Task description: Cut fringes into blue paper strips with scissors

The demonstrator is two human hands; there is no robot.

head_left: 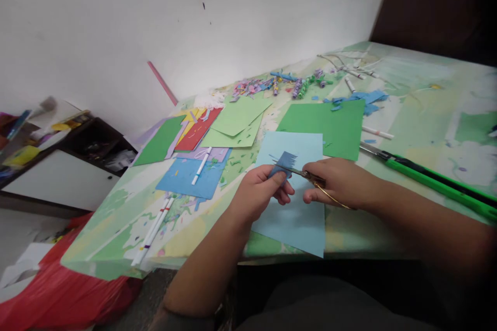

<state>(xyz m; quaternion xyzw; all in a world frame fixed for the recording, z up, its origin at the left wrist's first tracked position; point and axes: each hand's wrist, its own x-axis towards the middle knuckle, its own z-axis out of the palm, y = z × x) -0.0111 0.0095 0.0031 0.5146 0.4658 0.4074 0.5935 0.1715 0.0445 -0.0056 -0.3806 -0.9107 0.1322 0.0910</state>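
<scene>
My left hand (261, 190) pinches a small dark blue paper strip (284, 161) whose upper edge is cut into a fringe. My right hand (338, 182) is closed on small gold-handled scissors (306, 174), their blades pointing left and touching the strip. Both hands hover over a light blue paper sheet (295, 217) lying at the table's near edge.
A dark green sheet (330, 125), light green sheets (237, 120), red and blue sheets and white pens (202, 165) cover the green table (419, 114). A green utility knife (427, 176) lies at right. Rolled paper bits (279, 84) sit far back. A red bag (58, 289) lies below left.
</scene>
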